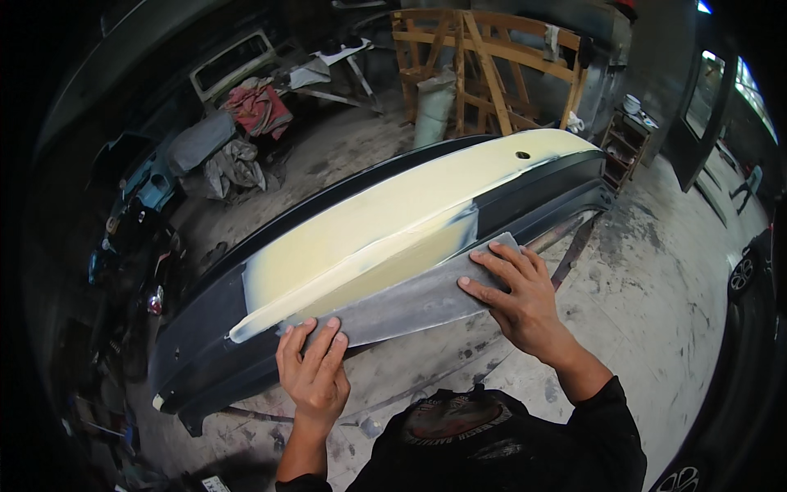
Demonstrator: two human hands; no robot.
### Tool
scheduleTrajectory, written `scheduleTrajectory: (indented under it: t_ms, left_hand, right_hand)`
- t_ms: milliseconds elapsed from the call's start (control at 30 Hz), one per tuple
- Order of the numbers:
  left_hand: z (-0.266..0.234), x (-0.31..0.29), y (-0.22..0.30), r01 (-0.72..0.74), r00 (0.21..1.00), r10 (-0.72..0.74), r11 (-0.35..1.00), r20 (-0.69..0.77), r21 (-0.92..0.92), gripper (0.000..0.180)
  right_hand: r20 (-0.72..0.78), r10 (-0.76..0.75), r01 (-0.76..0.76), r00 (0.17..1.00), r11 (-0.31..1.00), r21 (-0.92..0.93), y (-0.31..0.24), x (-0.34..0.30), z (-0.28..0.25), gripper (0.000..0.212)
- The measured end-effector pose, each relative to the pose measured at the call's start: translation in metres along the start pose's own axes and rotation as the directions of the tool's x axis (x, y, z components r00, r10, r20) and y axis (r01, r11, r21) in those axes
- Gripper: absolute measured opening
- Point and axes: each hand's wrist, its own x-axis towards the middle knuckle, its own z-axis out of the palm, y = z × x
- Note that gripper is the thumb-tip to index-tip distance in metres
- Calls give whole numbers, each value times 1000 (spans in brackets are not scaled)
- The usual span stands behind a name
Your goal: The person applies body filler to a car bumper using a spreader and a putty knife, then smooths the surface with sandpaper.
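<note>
Long grey sanding strip [410,299] pressed flat against dark car bumper [205,344] coated in pale yellow filler [393,213], left hand [313,373] and right hand [512,291] with fingers spread flat on its ends. Filler broadly smooth; lower edge probably unfinished.

Bumper's [205,328] underside hidden, sanding strip [410,303] partly under both hands, left shelves' clutter [131,238] too dark.

place: auto body workshop | signs: primed car bumper [393,221], stained concrete floor [656,295], wooden frame [492,66]
</note>
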Motion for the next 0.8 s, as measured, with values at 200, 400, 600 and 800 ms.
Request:
scheduleTrajectory:
  t_ms: [200, 400, 600, 800]
  left_hand:
    - [37, 41, 34, -102, 993, 109, 986, 48, -129, 28]
    - [26, 43, 50, -176, 984, 174, 984, -34, -36, 22]
    - [39, 39, 72, -132, 991, 132, 990, 10, 46, 19]
    - [65, 52, 116, 44, 999, -46, 996, 23, 84, 26]
  right_hand:
    - [-36, 35, -37, 999, 998, -54, 53, -32, -21, 49]
    - [51, -39, 42, 998, 997, -59, 69, -28, -11, 53]
    - [44, -141, 138, 989, 988, 63, 103, -22, -11, 60]
    - [26, -117, 117, 993, 993, -17, 136, -23, -42, 46]
